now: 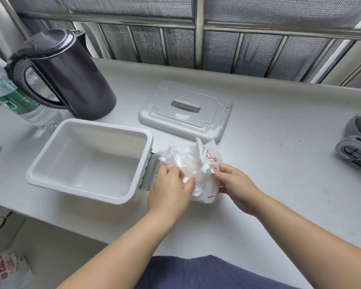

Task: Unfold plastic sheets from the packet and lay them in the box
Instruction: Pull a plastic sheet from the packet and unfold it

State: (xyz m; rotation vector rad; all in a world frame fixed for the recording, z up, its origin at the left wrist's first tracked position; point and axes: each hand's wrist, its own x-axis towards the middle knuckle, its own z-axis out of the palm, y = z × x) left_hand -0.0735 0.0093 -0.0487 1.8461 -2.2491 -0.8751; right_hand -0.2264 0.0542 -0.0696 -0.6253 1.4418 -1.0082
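Pinching the crumpled plastic packet with curled fingers, my left hand at its 8 o'clock, right hand at 4 o'clock; the box lies just beside, at 9 o'clock.

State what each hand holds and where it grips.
Both hold the crumpled white plastic packet: the left hand grips its left side, the right hand pinches its right edge.
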